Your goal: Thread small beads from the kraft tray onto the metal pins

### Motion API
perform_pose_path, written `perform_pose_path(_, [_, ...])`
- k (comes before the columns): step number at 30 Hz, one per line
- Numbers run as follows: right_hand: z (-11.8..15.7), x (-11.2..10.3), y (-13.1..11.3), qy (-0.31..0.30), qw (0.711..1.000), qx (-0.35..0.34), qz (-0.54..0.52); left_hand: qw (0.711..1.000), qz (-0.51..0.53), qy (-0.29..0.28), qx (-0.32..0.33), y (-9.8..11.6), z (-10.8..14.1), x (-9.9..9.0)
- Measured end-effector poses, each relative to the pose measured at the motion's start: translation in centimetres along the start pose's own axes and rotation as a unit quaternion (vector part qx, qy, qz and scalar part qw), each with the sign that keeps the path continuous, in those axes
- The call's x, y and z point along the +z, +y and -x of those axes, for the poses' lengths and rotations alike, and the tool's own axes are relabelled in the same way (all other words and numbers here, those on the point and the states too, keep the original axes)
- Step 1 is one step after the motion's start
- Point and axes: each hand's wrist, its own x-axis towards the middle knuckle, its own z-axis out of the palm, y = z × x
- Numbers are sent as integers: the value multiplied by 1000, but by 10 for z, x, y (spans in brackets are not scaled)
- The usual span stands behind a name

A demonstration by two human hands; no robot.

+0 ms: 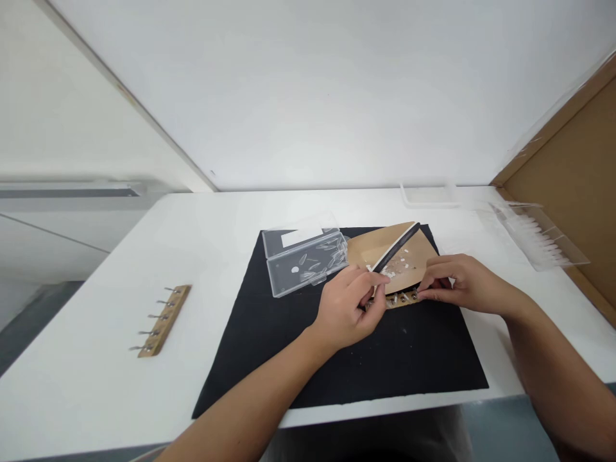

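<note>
My left hand (353, 305) is closed, thumb and index finger pressed together over the left part of a wooden strip with metal clips (403, 299); what lies in the pinch is hidden. At the strip's right end, my right hand (455, 282) pinches with thumb and fingertips, touching the end by the last clip. A black-and-white nail file (397, 247) slants up from behind my left fingers across a brown paper tray (370, 240). Whether those fingers grip the file I cannot tell. White bits and clear pieces (398, 264) lie scattered in the tray.
An open clear plastic box (283, 282) of clear nail tips sits left of the tray on a black mat (269, 346). Another wooden clip strip (166, 321) lies at the left. A clear shallow tray (428, 196) and a pack of nail tips (539, 237) lie at the back right.
</note>
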Motion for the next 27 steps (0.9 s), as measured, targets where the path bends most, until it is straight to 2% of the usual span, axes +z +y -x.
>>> perform_pose_path(8, [-4,0,-3,-4,996,-70,51,1000,0,2,-3,1,-1,0])
perform_pose_path(19, [-2,3,-8,-1,994,-71,87,1000,-4,-3,-8,1,0,0])
perform_pose_path(27, [-4,4,-6,-10,995,-71,68,1000,0,1,-10,2,-1,-1])
